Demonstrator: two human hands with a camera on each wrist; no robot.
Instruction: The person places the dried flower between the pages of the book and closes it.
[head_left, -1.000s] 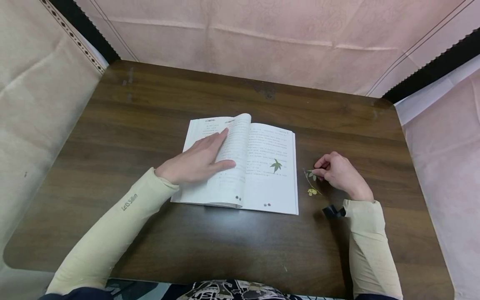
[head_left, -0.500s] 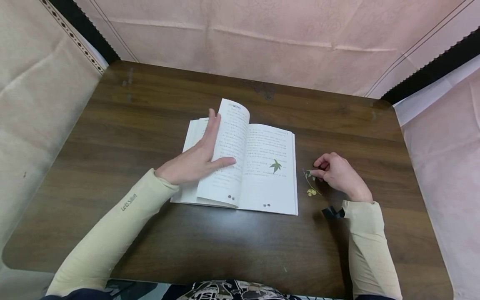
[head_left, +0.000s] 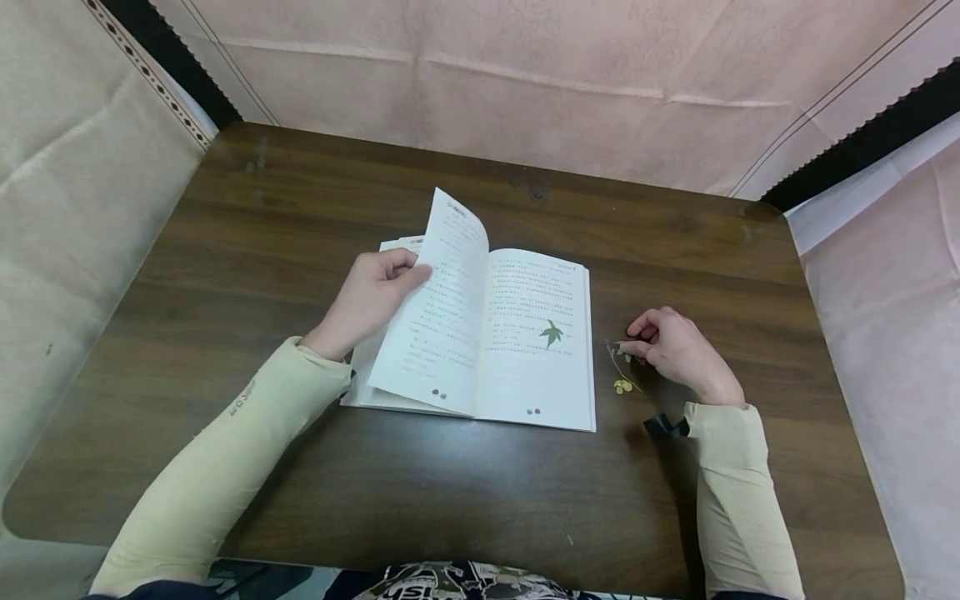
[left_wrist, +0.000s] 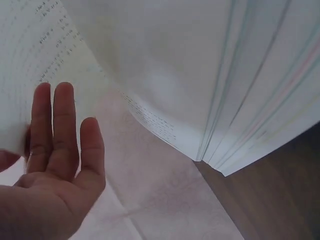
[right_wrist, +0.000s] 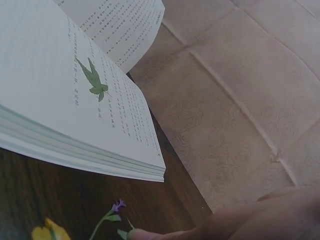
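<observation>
An open book (head_left: 536,392) lies on the table, its right-hand page bearing a small green star-shaped leaf (head_left: 551,333). My left hand (head_left: 367,296) pinches the outer edge of a raised page (head_left: 442,308) between thumb and forefinger. In the left wrist view the other fingers (left_wrist: 65,135) of that hand extend behind the page. To the right of the book, my right hand (head_left: 682,350) pinches a thin flower sprig (head_left: 623,385) at a green leaf. The right wrist view shows a yellow bloom (right_wrist: 50,231) and a small purple flower (right_wrist: 118,205) close to its fingertips.
The brown wooden table (head_left: 465,492) carries the book and sprig. Pink cloth (head_left: 525,92) hangs along its far edge and at both sides. A black strap piece (head_left: 663,427) sticks out at the right sleeve's cuff.
My left hand has gone from lying flat on the left pages to gripping a page edge, and that page has swung up and leftward. The right hand stays at the sprig.
</observation>
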